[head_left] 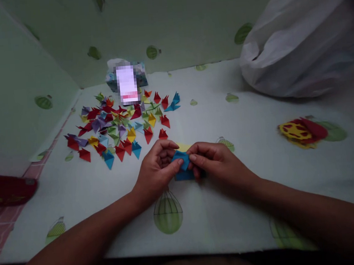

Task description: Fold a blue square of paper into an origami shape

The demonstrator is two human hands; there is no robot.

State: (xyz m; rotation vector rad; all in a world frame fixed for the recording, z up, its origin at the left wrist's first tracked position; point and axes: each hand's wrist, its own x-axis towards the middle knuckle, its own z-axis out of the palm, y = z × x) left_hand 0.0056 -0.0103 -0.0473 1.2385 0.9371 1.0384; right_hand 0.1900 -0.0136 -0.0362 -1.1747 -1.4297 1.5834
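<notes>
My left hand (158, 169) and my right hand (214, 162) meet at the middle of the table, both pinching a small piece of blue paper (183, 159) that is partly folded. More blue paper (183, 175) lies flat just under the hands. A yellow sheet (182, 146) peeks out behind my fingers. Beyond my left hand lies a spread of several folded paper pieces (119, 124) in red, blue, yellow, green and purple.
A lit phone (127, 85) leans on a packet at the back. A large white plastic bag (304, 36) fills the back right. Red and yellow paper (302, 132) lies at the right. A dark red object (8, 188) rests at the left edge.
</notes>
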